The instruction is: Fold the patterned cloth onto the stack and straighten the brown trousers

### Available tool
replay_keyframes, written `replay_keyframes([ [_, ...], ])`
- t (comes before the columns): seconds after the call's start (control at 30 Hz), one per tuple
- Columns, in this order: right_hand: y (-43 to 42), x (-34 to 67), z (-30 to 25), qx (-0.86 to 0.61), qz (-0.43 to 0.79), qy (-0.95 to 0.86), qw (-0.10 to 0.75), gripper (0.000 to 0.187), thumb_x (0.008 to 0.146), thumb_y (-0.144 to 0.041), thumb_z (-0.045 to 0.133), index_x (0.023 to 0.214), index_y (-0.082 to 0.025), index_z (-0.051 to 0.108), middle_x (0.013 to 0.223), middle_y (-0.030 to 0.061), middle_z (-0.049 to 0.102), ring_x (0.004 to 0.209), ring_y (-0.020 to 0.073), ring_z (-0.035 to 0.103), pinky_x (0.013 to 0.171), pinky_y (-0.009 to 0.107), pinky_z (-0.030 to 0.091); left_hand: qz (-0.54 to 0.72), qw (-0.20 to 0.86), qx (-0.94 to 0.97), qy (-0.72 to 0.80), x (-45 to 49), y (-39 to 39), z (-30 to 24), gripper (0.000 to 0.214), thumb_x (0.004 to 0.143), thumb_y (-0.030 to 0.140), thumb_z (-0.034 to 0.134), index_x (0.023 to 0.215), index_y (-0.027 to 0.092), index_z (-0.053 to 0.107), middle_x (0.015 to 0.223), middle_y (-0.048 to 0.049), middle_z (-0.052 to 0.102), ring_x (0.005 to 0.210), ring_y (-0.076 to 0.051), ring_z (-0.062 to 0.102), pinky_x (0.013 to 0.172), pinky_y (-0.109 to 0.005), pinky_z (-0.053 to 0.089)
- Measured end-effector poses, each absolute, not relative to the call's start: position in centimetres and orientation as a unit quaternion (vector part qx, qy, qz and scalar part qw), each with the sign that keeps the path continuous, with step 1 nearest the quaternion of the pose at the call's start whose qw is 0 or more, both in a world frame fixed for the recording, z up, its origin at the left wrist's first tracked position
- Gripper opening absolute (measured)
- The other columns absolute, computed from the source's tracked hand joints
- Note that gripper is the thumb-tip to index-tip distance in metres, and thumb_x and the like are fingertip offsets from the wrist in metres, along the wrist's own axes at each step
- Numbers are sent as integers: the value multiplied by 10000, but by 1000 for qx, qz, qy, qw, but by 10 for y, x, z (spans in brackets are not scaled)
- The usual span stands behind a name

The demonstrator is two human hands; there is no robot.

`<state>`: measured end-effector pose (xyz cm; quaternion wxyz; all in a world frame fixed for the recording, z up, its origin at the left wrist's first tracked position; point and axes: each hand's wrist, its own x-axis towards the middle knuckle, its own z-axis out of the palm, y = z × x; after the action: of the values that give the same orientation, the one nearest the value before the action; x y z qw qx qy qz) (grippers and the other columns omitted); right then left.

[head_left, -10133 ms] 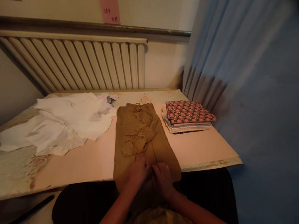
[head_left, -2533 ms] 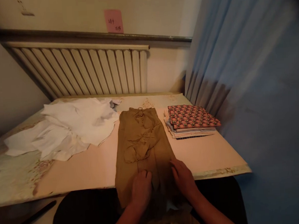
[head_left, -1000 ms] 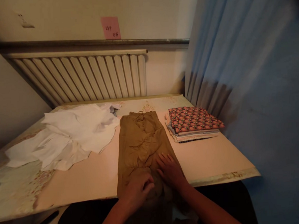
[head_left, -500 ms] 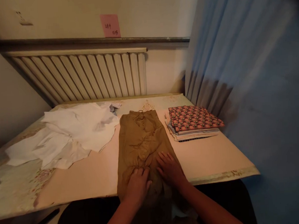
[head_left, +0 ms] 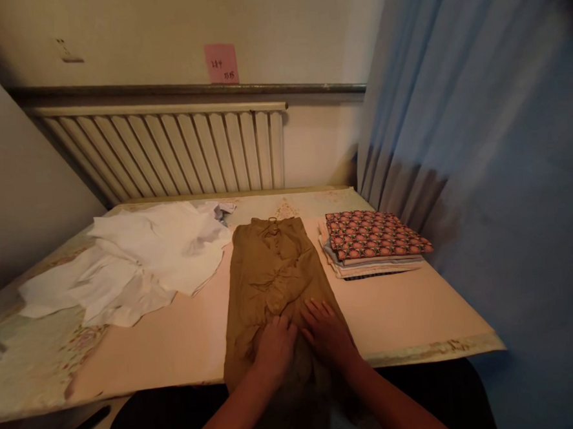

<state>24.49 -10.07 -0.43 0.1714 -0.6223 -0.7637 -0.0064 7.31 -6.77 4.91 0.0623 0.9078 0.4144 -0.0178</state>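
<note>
Brown trousers (head_left: 282, 260) lie lengthwise on the table, with a tie or loop at the waist end facing the wall. Their near end hangs over the table's front edge, and the cloth is creased in the middle. My left hand (head_left: 276, 344) has its fingers curled together into the cloth near the front edge, pinching a bit of it. Flat on the right side of the trousers rests my right hand (head_left: 327, 332), its fingers stretched out and a little apart.
A spread-out white garment (head_left: 143, 255) lies on the left of the table (head_left: 154, 352). On the right sits a stack of folded cloths topped by a red patterned one (head_left: 375, 233). Behind stands a radiator (head_left: 180, 150); a blue curtain (head_left: 456, 133) hangs along the right.
My left hand has slid slightly right, closer to my right hand, and its fingers have drawn together on the cloth. The right hand stays flat. The view has tilted up slightly.
</note>
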Motion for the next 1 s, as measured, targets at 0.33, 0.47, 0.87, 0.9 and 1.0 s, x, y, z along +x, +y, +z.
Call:
replay_keyframes([
  [0.33, -100, 244, -4, -628, -1, -760, 166, 452, 906, -398, 527, 1323, -226, 506, 1443, 84, 446, 1360, 254, 341, 1129, 459, 246, 12, 232, 884, 406, 61, -45, 64, 189, 834, 186, 458, 803, 207, 644, 852, -30, 656, 774, -162, 594, 698, -258, 411],
  [0.47, -99, 243, -4, -627, 2, -762, 165, 451, 905, -386, 524, 1327, -228, 503, 1442, 75, 449, 1357, 255, 346, 1130, 456, 250, 71, 210, 850, 478, 56, -10, 65, 245, 909, 243, 381, 916, 205, 623, 893, -31, 668, 806, -158, 598, 731, -261, 417],
  [0.87, -98, 244, -8, -625, -5, -762, 171, 468, 899, -327, 510, 1359, -247, 467, 1449, 56, 441, 1362, 263, 338, 1138, 470, 250, 64, 107, 765, 631, 69, 81, 53, 379, 843, 354, 545, 1155, 142, 509, 1220, -177, 533, 1172, -309, 459, 935, -419, 349],
  [0.9, -98, 244, -8, -626, -3, -760, 175, 468, 900, -333, 510, 1358, -248, 468, 1450, 56, 439, 1364, 264, 337, 1138, 472, 251, 59, 108, 760, 638, 72, 84, 52, 379, 832, 352, 554, 1143, 140, 514, 1223, -183, 531, 1181, -324, 451, 936, -442, 343],
  [1.0, -98, 243, -7, -629, 2, -755, 186, 463, 897, -354, 524, 1347, -256, 481, 1445, 58, 446, 1362, 262, 343, 1137, 471, 258, 53, 121, 746, 653, 77, 90, 50, 357, 810, 318, 557, 1118, 140, 524, 1236, -192, 533, 1195, -343, 446, 931, -480, 336],
])
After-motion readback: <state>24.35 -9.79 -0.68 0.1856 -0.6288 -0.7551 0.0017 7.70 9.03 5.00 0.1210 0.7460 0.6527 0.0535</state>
